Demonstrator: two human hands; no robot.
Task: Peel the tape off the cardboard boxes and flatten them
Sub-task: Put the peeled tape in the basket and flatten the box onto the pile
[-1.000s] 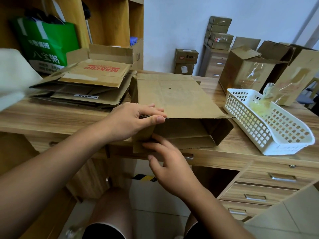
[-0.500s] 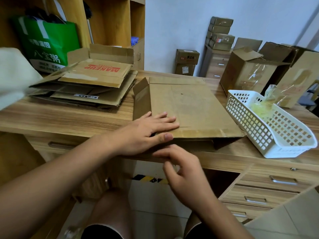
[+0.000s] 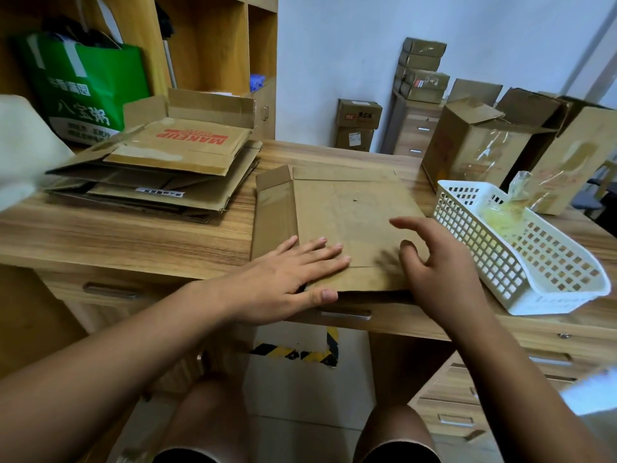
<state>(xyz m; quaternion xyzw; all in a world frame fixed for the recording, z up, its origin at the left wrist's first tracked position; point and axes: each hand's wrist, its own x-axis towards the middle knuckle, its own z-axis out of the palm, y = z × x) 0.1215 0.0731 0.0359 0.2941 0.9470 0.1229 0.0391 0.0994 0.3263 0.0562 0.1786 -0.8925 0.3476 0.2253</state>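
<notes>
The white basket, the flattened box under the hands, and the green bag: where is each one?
white basket [image 3: 494, 262], head view, on its near side wall.
flattened box [image 3: 347, 208], head view, on its bare top panel.
green bag [image 3: 86, 91], head view, on its printed front.

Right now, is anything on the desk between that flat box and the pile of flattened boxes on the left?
Nothing visible: only bare desk lies between the box and the pile.
</notes>
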